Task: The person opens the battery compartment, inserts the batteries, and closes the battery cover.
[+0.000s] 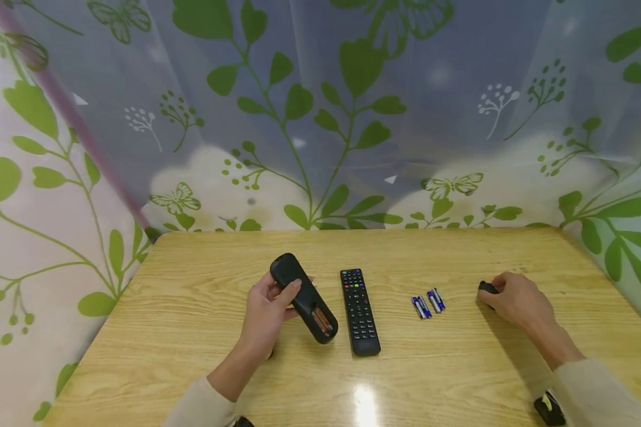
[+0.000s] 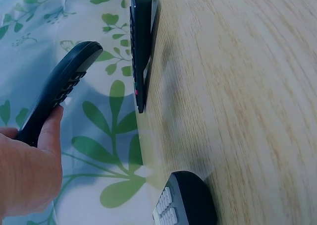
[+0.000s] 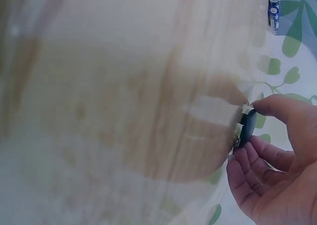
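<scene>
My left hand (image 1: 260,320) grips a black remote control (image 1: 299,284), its back turned up and tilted over the table. The battery bay at its near end is uncovered, showing orange-brown batteries (image 1: 321,319) inside. At the right, my right hand (image 1: 522,303) pinches a small black battery cover (image 3: 248,126) between thumb and fingers, close over the tabletop. A second black remote (image 1: 360,311) lies buttons up between the hands. To its right are blue-and-silver batteries (image 1: 428,303) in two wrapped pairs.
Another dark remote with pale buttons (image 2: 190,200) lies on the wooden table (image 1: 203,255), mostly hidden by my left arm in the head view. A leaf-patterned curtain (image 1: 320,148) hangs along the table's back and sides.
</scene>
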Motion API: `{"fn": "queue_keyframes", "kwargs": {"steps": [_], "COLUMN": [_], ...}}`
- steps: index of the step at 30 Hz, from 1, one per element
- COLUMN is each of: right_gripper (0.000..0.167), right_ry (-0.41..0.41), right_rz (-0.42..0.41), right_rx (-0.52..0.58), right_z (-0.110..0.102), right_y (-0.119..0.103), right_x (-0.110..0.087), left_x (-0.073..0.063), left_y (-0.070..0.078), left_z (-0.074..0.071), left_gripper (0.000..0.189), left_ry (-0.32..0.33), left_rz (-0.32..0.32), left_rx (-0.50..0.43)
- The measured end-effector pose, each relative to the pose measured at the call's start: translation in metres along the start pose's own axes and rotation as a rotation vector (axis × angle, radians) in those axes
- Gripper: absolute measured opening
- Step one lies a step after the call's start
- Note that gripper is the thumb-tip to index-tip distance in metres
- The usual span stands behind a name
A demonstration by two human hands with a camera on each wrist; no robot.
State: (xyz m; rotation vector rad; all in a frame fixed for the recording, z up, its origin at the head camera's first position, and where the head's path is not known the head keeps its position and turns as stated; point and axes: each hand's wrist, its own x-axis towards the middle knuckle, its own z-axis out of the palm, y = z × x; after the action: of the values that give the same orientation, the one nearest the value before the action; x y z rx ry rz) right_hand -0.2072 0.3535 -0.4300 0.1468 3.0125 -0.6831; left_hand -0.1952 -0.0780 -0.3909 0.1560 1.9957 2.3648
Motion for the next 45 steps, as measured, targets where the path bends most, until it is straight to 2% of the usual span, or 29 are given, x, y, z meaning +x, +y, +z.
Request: {"fn": "queue_keyframes", "kwargs": {"steps": [7,11,15,22,31,38,45], "right_gripper": [0.063,0.053,0.042,0.035,0.035,0.03,0.024], "right_ry": [0.019,0.05,0.048,-0.02,-0.122,-0.117,-0.104], "right_rz": [-0.01,-0.063,-0.115,-0.191,-0.206,-0.214,-0.235], "right_rx": [0.0,0.018,0.077,0.13,0.123,0.07,0.062], "right_z": [-0.007,-0.007,-0.002,0.012,0.029,0.033,0.035], "right_y": [0.002,-0.008,-0.022,-0.043,-0.058,-0.062,-0.062], "right_x": [-0.004,-0.005,-0.007,-0.006,0.001,0.004,0.003], "left_x": [0.001,0.001,0.001,-0.001,-0.004,-0.005,-0.006], "left_y": [-0.002,-0.004,-0.005,-0.005,-0.006,-0.008,-0.009], "left_z": [0.001,-0.001,-0.001,-0.001,-0.005,-0.005,-0.004], "left_gripper": [0.033,0.035,0.035,0.033,0.034,0.034,0.033], "left_ry": [-0.009,0.001,0.0,0.0,-0.003,-0.009,0.008], "left_rz": [-0.012,-0.015,-0.02,-0.015,-0.025,-0.019,-0.021], "left_rx": [-0.028,-0.034,-0.028,-0.021,-0.024,-0.025,-0.038]}}
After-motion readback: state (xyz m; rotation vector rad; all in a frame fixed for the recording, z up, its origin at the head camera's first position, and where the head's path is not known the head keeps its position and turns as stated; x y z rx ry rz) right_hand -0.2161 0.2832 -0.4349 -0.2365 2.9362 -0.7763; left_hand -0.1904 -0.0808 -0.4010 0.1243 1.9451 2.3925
